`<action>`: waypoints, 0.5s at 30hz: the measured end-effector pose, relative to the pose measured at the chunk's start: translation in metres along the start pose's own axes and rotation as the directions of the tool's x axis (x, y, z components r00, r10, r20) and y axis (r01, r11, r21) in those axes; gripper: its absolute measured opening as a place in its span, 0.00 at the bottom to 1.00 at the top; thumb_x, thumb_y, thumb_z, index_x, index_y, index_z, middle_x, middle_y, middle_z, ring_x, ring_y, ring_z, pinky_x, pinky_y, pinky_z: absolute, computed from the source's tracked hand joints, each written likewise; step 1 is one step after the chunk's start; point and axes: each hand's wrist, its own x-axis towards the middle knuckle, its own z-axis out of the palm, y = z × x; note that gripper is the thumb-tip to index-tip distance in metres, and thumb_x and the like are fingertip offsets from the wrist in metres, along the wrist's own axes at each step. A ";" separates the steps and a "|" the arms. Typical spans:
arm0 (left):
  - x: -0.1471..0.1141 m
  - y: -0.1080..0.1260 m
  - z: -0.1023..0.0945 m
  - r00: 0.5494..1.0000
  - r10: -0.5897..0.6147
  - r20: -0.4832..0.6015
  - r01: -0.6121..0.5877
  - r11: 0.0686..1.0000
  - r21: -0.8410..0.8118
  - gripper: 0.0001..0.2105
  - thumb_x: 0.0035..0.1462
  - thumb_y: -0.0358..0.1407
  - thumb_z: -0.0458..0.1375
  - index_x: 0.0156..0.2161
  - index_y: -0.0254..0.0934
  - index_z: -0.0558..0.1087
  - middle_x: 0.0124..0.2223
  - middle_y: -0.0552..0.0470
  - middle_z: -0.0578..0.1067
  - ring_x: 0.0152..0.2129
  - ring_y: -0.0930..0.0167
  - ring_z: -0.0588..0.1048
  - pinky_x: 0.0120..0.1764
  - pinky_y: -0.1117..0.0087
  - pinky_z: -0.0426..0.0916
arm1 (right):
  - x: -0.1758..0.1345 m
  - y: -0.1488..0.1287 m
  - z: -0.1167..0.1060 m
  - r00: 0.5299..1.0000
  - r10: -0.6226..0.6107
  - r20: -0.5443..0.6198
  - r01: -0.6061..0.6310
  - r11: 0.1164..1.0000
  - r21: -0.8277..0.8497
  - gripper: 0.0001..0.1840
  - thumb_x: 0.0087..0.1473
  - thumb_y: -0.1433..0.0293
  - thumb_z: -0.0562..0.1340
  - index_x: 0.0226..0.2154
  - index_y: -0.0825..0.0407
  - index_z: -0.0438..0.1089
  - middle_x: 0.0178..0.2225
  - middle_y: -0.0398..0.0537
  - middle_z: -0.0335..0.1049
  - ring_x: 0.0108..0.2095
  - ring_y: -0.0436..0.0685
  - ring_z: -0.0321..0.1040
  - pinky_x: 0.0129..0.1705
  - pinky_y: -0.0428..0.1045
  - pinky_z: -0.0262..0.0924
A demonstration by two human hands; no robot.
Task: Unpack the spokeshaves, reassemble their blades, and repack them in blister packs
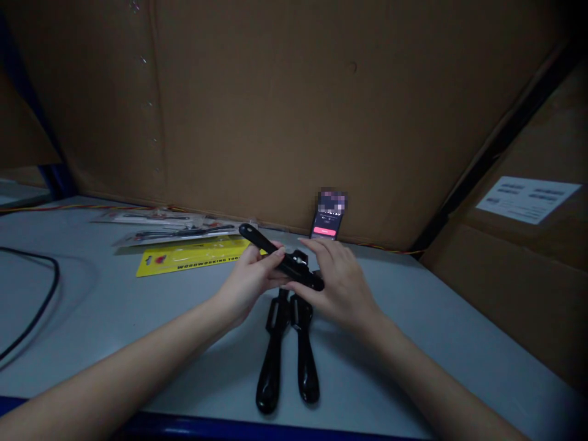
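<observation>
A black spokeshave [294, 267] is held up slantwise above the table, one handle pointing to the upper left. My left hand [253, 275] is closed around its left part, thumb on top. At its right end is my right hand [342, 283], with the thumb along the lower side and the fingers curved over the far side; the palm side is partly hidden. Below my hands, two more black spokeshaves lie side by side, a left one [271, 361] and a right one [306, 361]. Their handles point towards me and their far ends are covered by my hands.
Behind my left hand lie a yellow "woodworking" card [158, 260] and several clear-wrapped packages [179, 233]. A lit phone [327, 217] leans on the cardboard wall [275, 122]. A black cable [52, 288] curves at left. A labelled carton [519, 245] borders the grey table [206, 380] at right.
</observation>
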 end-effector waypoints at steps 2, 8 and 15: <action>0.001 -0.002 -0.001 1.000 0.012 0.006 -0.012 1.000 0.007 0.06 0.53 0.29 0.57 0.37 0.33 0.66 0.33 0.51 0.74 0.29 0.72 0.75 0.37 0.67 0.68 | -0.003 -0.002 0.005 0.998 -0.006 0.058 0.004 0.999 0.040 0.30 0.51 0.61 0.60 0.54 0.55 0.56 0.46 0.58 0.67 0.44 0.63 0.66 0.41 0.56 0.59; 0.004 -0.005 -0.001 0.997 0.075 0.010 -0.075 0.985 0.154 0.05 0.53 0.31 0.57 0.35 0.31 0.68 0.36 0.48 0.73 0.33 0.71 0.72 0.40 0.67 0.66 | -0.008 -0.007 0.011 0.992 0.063 0.105 -0.072 0.994 0.084 0.29 0.54 0.63 0.57 0.55 0.59 0.54 0.46 0.61 0.69 0.41 0.63 0.70 0.37 0.55 0.64; 0.001 0.001 -0.002 0.995 0.095 -0.011 -0.089 0.963 0.255 0.06 0.51 0.33 0.58 0.35 0.33 0.72 0.40 0.47 0.75 0.41 0.67 0.71 0.45 0.64 0.63 | -0.010 -0.007 0.009 0.993 0.113 0.031 -0.116 0.988 0.098 0.28 0.51 0.67 0.58 0.54 0.57 0.55 0.41 0.58 0.72 0.38 0.62 0.71 0.37 0.54 0.64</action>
